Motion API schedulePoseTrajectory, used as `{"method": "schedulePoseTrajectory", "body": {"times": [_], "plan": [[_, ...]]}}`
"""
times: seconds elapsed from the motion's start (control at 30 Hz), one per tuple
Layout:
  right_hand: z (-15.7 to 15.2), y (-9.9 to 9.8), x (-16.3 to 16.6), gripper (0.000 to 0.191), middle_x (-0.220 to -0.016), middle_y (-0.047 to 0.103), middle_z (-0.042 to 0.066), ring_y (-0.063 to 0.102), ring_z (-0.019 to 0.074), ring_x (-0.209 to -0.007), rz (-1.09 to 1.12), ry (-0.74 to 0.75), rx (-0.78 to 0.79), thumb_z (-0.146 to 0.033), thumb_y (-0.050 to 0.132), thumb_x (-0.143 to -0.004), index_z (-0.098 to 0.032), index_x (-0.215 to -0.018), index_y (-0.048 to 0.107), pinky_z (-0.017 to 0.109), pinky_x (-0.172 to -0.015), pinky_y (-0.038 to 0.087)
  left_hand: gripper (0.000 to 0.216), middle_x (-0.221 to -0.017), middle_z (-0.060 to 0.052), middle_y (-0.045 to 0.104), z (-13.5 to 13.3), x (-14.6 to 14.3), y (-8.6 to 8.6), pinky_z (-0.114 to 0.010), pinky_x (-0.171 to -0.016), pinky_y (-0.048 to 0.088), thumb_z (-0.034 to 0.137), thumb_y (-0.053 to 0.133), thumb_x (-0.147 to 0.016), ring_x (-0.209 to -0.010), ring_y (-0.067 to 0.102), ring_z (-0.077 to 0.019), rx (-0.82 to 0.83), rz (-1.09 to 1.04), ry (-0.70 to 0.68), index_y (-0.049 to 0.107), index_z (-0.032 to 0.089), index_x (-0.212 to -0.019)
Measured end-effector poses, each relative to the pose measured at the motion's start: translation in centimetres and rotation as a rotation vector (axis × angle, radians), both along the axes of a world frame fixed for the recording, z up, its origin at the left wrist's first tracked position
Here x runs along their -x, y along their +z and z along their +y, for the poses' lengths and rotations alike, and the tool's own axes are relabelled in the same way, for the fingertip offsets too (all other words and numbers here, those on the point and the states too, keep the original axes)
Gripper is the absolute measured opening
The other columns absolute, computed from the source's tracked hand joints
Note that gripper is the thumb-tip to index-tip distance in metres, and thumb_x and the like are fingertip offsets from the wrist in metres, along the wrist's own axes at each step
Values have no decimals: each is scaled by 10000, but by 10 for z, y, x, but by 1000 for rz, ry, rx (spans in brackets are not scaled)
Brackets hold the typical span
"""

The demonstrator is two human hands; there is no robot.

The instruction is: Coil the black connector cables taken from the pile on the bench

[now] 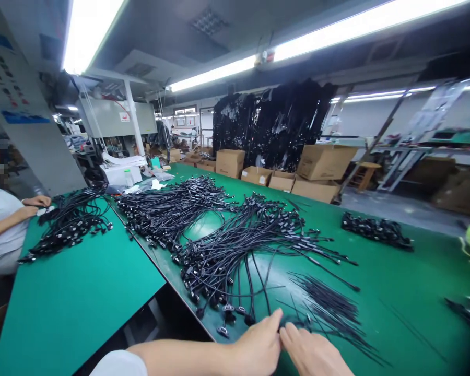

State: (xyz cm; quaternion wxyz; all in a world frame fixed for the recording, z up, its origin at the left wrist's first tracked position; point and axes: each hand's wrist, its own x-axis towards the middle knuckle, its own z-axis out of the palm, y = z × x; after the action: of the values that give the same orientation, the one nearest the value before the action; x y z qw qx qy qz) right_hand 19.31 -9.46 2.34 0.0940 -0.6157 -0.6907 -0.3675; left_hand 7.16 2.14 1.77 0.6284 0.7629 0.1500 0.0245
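My left hand [258, 342] is closed, thumb and fingers pinched together, beside my right hand [307, 347], whose fingers are curled shut. Between and just beyond them is a looped black cable [293, 322], smeared by motion; both hands grip it, though my fingers hide the exact hold. A big heap of black cables [235, 235] with metal-ended connectors spreads over the green table beyond my hands. Close by on the right lies a loose bunch of thin black ties [331, 300]. Loose connector ends [229, 313] lie just left of my hands.
A bundled stack of black cables [376, 230] lies to the right on the green table [407, 282]. At left, a co-worker's hands [37, 203] are by another cable pile [74, 222] on an adjoining table [90, 282]. Cardboard boxes [231, 163] line the far edge.
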Motion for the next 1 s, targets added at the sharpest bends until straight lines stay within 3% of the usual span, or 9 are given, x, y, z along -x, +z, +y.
{"method": "schedulePoseTrajectory", "body": {"times": [0.07,0.13,0.27,0.37,0.5,0.63,0.73,0.87,1.0], "plan": [[9,5,-3,279,-633,552,2,512,171,-494,170,-61,-16,19,423,-704,-218,-754,561,308,-461,343,719,-1530,-152,365,3,-4,4,-393,-1193,219,270,486,-866,-1423,329,-257,13,-74,88,266,149,-1539],[18,8,0,223,-640,593,-10,557,148,-504,490,-127,-32,-89,428,-838,-225,-748,580,257,-449,375,713,-1534,-122,379,7,-15,10,-384,-1198,199,256,541,-811,-1438,300,-258,211,-117,149,364,154,-1494],[28,-1,15,385,-638,631,13,588,182,-550,1292,-224,-58,-498,437,-905,-225,-686,597,256,-472,436,566,-1049,-126,665,21,-30,30,-382,-888,468,577,525,-822,-961,601,-233,623,-154,262,666,105,-1100],[24,-7,14,451,-518,521,1,453,166,-435,1683,-249,45,-629,503,-805,-214,-653,591,270,-405,357,662,-968,-114,647,29,-16,42,-330,-741,455,756,496,-777,-815,569,-198,433,-309,137,713,143,-895],[11,10,3,436,-618,597,34,554,197,-567,1493,-298,-100,-609,511,-784,-214,-616,589,286,-520,459,685,-740,-72,605,23,2,25,-313,-727,398,770,381,-831,-726,492,-175,122,-290,-324,728,197,-687],[5,28,30,382,-621,580,18,543,160,-558,1168,-215,-86,-459,420,-913,-221,-650,562,246,-534,447,791,-630,-38,499,18,-12,0,-280,-575,321,800,256,-842,-589,397,-133,474,-11,-56,668,155,-638],[9,24,56,374,-648,584,5,551,138,-575,1090,-76,78,-354,349,-965,-212,-680,545,227,-556,444,834,-647,-33,495,26,-15,15,-258,-576,342,800,226,-849,-590,400,-118,684,-16,139,680,122,-680],[13,14,51,385,-615,570,6,539,144,-565,1151,-200,72,-333,320,-954,-200,-668,540,237,-536,409,729,-834,-77,612,30,7,47,-287,-806,425,701,351,-897,-763,517,-143,347,-292,-105,698,131,-605],[9,19,33,380,-615,554,17,512,139,-574,1142,-322,-66,-347,347,-948,-192,-633,493,249,-560,376,656,-836,-89,643,17,16,29,-311,-791,448,683,458,-867,-745,556,-150,157,-208,-207,708,122,-638]]}}
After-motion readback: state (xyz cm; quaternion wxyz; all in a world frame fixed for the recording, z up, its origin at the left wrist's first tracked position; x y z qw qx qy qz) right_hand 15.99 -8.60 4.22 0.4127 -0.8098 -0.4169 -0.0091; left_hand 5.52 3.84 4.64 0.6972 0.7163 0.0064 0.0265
